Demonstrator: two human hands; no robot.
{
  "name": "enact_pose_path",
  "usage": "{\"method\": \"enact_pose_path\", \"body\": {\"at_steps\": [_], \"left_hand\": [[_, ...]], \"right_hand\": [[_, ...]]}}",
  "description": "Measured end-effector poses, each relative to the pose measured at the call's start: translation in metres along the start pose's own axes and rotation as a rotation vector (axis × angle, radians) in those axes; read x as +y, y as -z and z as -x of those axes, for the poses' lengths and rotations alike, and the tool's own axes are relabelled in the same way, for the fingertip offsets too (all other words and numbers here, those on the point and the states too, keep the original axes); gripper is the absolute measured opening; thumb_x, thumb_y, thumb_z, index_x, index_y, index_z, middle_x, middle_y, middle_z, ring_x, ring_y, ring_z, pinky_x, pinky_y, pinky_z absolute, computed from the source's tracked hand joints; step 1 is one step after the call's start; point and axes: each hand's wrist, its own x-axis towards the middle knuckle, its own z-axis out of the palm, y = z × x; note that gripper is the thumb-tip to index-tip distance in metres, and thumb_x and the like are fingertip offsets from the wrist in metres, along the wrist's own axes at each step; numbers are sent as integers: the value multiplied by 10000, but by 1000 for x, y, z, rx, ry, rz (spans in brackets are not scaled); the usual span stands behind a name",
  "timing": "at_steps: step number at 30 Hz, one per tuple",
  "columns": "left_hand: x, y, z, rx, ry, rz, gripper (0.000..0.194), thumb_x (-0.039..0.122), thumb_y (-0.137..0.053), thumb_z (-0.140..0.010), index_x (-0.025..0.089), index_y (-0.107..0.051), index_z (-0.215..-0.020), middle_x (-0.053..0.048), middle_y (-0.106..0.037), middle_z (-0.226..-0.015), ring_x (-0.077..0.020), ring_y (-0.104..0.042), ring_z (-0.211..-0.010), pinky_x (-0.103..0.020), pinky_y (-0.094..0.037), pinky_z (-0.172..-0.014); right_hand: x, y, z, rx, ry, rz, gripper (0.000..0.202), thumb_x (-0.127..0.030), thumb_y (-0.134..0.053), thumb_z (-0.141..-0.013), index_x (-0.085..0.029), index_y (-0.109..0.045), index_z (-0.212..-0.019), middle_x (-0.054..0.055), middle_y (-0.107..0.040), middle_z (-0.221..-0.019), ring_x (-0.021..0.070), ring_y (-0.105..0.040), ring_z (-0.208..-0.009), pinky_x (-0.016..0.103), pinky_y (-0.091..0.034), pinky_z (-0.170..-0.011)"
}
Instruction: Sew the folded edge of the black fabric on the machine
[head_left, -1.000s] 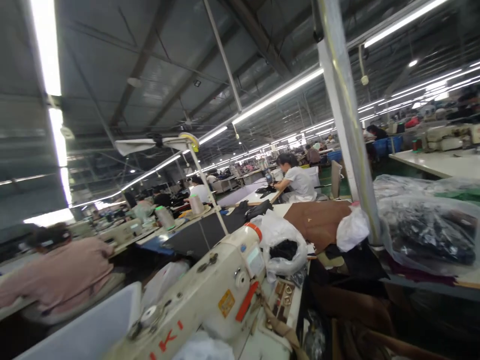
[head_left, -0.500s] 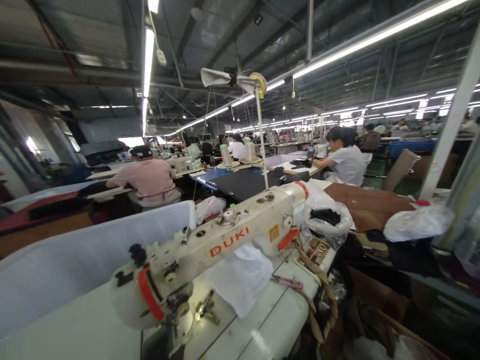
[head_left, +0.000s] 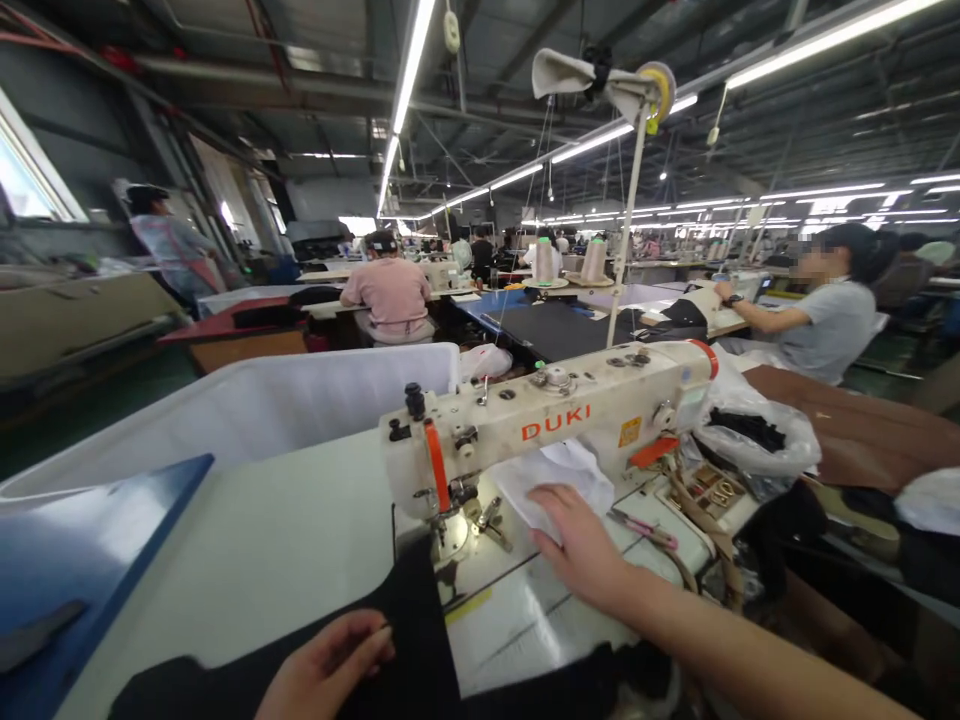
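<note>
A cream sewing machine (head_left: 555, 425) marked DUKI stands on a white table (head_left: 277, 540). My right hand (head_left: 581, 545) lies flat on the table under the machine's arm, its fingertips on a white cloth (head_left: 559, 475). My left hand (head_left: 330, 670) sits at the near edge with its fingers curled on a black fabric (head_left: 409, 640) that runs up to the needle (head_left: 450, 525). Pink-handled snips (head_left: 645, 528) lie just right of my right hand.
A clear bag (head_left: 757, 435) with dark pieces and a tray of metal buckles (head_left: 712, 490) sit at the machine's right end. A white bin (head_left: 255, 405) stands behind, a blue board (head_left: 75, 560) at left. Other workers sit at rows of machines beyond.
The view has swung left and down from the hall to the sewing machine. Both my hands and the black fabric have come into view at the needle.
</note>
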Motion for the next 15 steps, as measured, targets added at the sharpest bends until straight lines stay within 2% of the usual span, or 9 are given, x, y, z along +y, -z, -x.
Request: {"method": "enact_pose_path", "body": {"at_steps": [3, 5, 7, 11, 13, 15], "left_hand": [[-5, 0, -2, -24, -3, 14, 596, 719, -675, -464, 201, -641, -757, -36, -686, -702, -237, -632, -739, -288, -521, -709], [-7, 0, -4, -30, -4, 19, 579, 698, -683, -480, 199, -636, -768, -35, -685, -705, -233, -628, -736, -288, -516, -714], [-9, 0, -5, -26, -13, 15, 559, 680, -684, -495, 198, -630, -772, -33, -681, -694, -230, -624, -728, -289, -511, -712], [-8, 1, -4, -45, -53, -2, 487, 633, -668, -556, 197, -627, -769, -27, -672, -693, -223, -620, -728, -287, -502, -707], [-5, 1, -3, -59, -68, -4, 450, 604, -660, -580, 195, -628, -765, -26, -671, -707, -221, -618, -738, -287, -498, -710], [-1, 1, 0, -65, -81, -2, 421, 578, -653, -597, 193, -628, -764, -25, -670, -710, -216, -616, -737, -289, -494, -715]], "right_hand": [[24, 10, -11, -117, -172, 262, 778, -440, -637, -716, -141, -356, -1377, 180, -248, -1469, 338, -211, -1346, 509, -179, -1083], [32, 8, -18, -214, -293, 319, 936, -537, -646, -673, -130, -262, -1425, 205, -180, -1490, 366, -170, -1361, 534, -179, -1072], [36, 4, -23, -247, -336, 337, 922, -510, -622, -702, -91, -239, -1430, 233, -289, -1438, 363, -266, -1325, 508, -240, -1054], [45, -3, -34, -160, -296, 356, 649, -201, -514, -779, -14, -328, -1372, 256, -502, -1253, 318, -462, -1166, 433, -347, -989], [49, -2, -43, -146, -292, 333, 560, -85, -459, -754, -24, -418, -1309, 236, -583, -1134, 279, -540, -1040, 388, -405, -917], [51, 3, -51, -119, -263, 294, 466, -57, -448, -737, -70, -533, -1195, 189, -635, -1002, 245, -573, -922, 345, -436, -854]]}}
